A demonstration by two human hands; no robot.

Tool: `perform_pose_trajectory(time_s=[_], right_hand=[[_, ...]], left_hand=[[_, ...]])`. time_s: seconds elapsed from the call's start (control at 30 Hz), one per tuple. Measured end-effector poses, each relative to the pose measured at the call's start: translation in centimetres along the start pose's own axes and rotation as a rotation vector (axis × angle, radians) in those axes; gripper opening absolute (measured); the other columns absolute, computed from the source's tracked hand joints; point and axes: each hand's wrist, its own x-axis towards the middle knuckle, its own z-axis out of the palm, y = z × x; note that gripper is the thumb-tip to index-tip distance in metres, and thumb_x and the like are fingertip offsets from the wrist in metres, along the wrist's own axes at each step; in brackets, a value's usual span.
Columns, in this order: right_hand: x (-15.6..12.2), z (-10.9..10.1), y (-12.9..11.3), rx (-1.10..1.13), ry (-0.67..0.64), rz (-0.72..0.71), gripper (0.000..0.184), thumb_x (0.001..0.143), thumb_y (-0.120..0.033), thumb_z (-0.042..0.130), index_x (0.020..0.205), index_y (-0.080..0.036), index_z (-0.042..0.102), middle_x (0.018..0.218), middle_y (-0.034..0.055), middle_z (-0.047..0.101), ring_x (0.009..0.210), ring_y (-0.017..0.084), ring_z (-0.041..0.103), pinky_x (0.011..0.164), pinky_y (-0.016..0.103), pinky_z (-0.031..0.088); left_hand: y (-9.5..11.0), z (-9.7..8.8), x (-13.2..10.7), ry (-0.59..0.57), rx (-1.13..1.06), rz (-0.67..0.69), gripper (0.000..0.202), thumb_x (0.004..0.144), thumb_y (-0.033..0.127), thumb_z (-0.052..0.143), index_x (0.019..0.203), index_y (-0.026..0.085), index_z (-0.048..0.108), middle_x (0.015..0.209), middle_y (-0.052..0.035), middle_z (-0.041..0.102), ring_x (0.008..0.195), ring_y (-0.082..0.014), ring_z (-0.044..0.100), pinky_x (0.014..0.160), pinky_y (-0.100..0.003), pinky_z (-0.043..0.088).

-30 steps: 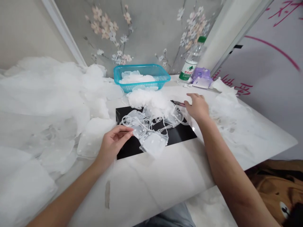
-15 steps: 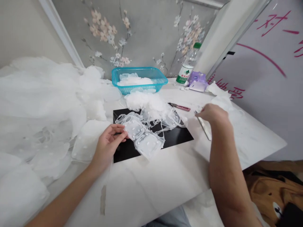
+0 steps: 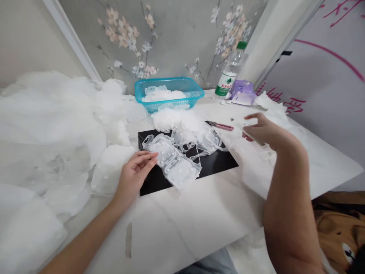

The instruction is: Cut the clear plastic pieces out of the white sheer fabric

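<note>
My left hand (image 3: 139, 169) pinches the left edge of a translucent molded plastic sheet (image 3: 182, 171), dotted with small white nubs and trailing thin, loose strips. This sheet lies on a black mat (image 3: 216, 163), its front corner past the mat's edge. Over white paper to the right, my right hand (image 3: 261, 131) has its index finger stretched out and apart from the other fingers, with nothing visible between the fingertips. A small greyish bit shows under its palm; I cannot make out what it is. A pink-handled cutter (image 3: 222, 126) lies left of this hand.
Behind the mat stands a blue plastic basket (image 3: 168, 102) with translucent pieces inside. A white heap (image 3: 182, 121) covers the mat's rear. Large piles of translucent pieces (image 3: 57, 114) fill the left. At back right are a water bottle (image 3: 228, 76) and a purple wipes pack (image 3: 243, 92).
My right hand has opened its fingers and shifted slightly right and up; the slim metal tool it held no longer shows clearly. My left hand keeps its pinch on the sheet.
</note>
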Motion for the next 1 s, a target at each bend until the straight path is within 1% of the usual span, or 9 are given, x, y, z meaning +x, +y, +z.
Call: perform_pose_trajectory(time_s=[0.07, 0.17, 0.27, 0.37, 0.43, 0.53, 0.63, 0.77, 1.0], right_hand=[[-1.4, -0.1, -1.0, 0.286, -0.166, -0.154, 0.039, 0.080, -0.026, 0.052, 0.119, -0.024, 0.051, 0.067, 0.0004, 0.060, 0.061, 0.013, 0.057, 0.060, 0.027, 0.047], [-2.8, 0.9, -2.8, 0.676, -0.367, -0.404, 0.031, 0.077, -0.039, 0.058, 0.104, -0.022, 0.060, 0.084, 0.0034, 0.065, 0.063, 0.012, 0.057, 0.059, 0.026, 0.048], [-3.7, 3.4, -4.7, 0.866, -0.321, -0.518, 0.026, 0.071, -0.043, 0.067, 0.082, -0.020, 0.061, 0.080, 0.0017, 0.063, 0.053, 0.008, 0.049, 0.045, 0.022, 0.041], [-5.0, 6.6, -6.4, 0.967, -0.108, -0.500, 0.037, 0.075, -0.049, 0.064, 0.060, -0.019, 0.049, 0.055, -0.0031, 0.050, 0.040, 0.005, 0.035, 0.037, 0.020, 0.029], [-6.1, 8.3, -7.2, 0.966, -0.075, -0.508, 0.037, 0.082, -0.053, 0.054, 0.066, -0.020, 0.053, 0.049, -0.0042, 0.047, 0.037, 0.005, 0.036, 0.037, 0.021, 0.030], [-7.9, 10.0, -7.8, 0.888, -0.195, -0.536, 0.030, 0.085, -0.049, 0.052, 0.081, -0.020, 0.057, 0.053, -0.0035, 0.057, 0.040, 0.007, 0.047, 0.041, 0.021, 0.038], [-9.0, 11.1, -7.7, 0.789, -0.272, -0.620, 0.020, 0.081, -0.036, 0.061, 0.074, -0.018, 0.054, 0.057, -0.0014, 0.063, 0.047, 0.010, 0.057, 0.048, 0.022, 0.044], [-9.2, 12.3, -7.3, 0.650, -0.215, -0.764, 0.015, 0.080, -0.026, 0.060, 0.070, -0.018, 0.053, 0.056, -0.0014, 0.061, 0.047, 0.009, 0.056, 0.049, 0.021, 0.041], [-9.0, 12.8, -7.4, 0.538, -0.199, -0.795, 0.012, 0.080, -0.023, 0.057, 0.070, -0.018, 0.052, 0.058, -0.0018, 0.061, 0.050, 0.009, 0.055, 0.049, 0.019, 0.041]], left_hand=[[-0.1, 0.0, 0.0, 0.024, -0.001, 0.009, 0.015, 0.071, 0.030, 0.072, 0.085, 0.025, 0.075, 0.101, -0.0012, 0.058, 0.094, -0.0128, 0.057, 0.074, -0.017, 0.048], [-0.2, -0.1, -0.1, 0.031, -0.031, 0.036, 0.020, 0.070, 0.026, 0.073, 0.090, 0.025, 0.074, 0.105, -0.0006, 0.057, 0.085, -0.0097, 0.059, 0.072, -0.017, 0.049], [0.0, -0.1, -0.2, 0.020, -0.054, 0.044, 0.023, 0.070, 0.025, 0.073, 0.093, 0.023, 0.073, 0.107, -0.0003, 0.055, 0.072, -0.0060, 0.060, 0.072, -0.019, 0.050], [0.4, 0.1, -0.3, 0.023, -0.048, 0.034, 0.028, 0.069, 0.024, 0.073, 0.097, 0.021, 0.071, 0.102, -0.0001, 0.054, 0.068, -0.0053, 0.059, 0.071, -0.020, 0.052], [0.5, 0.2, -0.3, 0.027, -0.043, 0.030, 0.032, 0.068, 0.024, 0.074, 0.100, 0.020, 0.070, 0.100, 0.0002, 0.054, 0.066, -0.0051, 0.059, 0.070, -0.020, 0.052], [0.4, 0.3, -0.3, 0.017, -0.036, 0.044, 0.034, 0.068, 0.023, 0.073, 0.102, 0.020, 0.069, 0.099, 0.0002, 0.053, 0.066, -0.0050, 0.058, 0.069, -0.020, 0.052], [0.2, 0.2, -0.4, -0.006, -0.029, 0.067, 0.035, 0.068, 0.023, 0.073, 0.103, 0.021, 0.069, 0.101, 0.0000, 0.053, 0.066, -0.0046, 0.059, 0.065, -0.019, 0.052], [0.2, 0.2, -0.5, -0.034, 0.010, 0.096, 0.035, 0.069, 0.022, 0.073, 0.103, 0.022, 0.069, 0.101, -0.0002, 0.053, 0.066, -0.0048, 0.059, 0.060, -0.017, 0.051], [0.3, 0.3, -0.6, -0.062, 0.099, 0.138, 0.033, 0.072, 0.023, 0.070, 0.104, 0.024, 0.068, 0.100, 0.0008, 0.051, 0.064, -0.0030, 0.057, 0.057, -0.015, 0.050]])
